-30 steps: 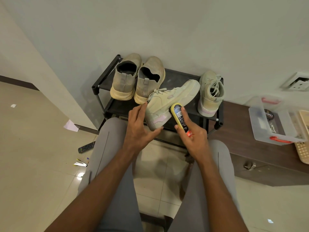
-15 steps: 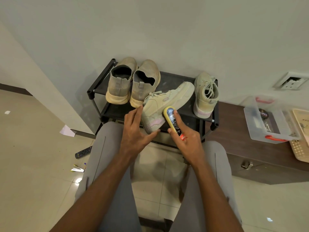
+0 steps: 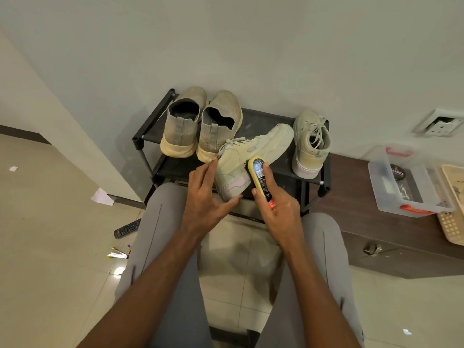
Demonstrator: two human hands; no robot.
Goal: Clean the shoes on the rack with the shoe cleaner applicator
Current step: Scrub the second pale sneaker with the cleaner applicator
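Item: shoe cleaner applicator [image 3: 261,183], clasped in my right hand [image 3: 278,209], now shifted heelward along the tilted sneaker [image 3: 248,156]. Left hand [image 3: 206,197], fingers straight, steadies its heel at 9 o'clock; I judge scrubbing is mid-course.

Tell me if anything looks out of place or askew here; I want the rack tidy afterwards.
The laced sneaker lies on its side, slanted across the shoe rack, unlike the three upright shoes. On the floor to the left lie a remote control and small scraps.

We had one head-worn wide-angle view, looking forward and steeply down, close over a shoe rack [image 3: 148,136] at twelve o'clock.
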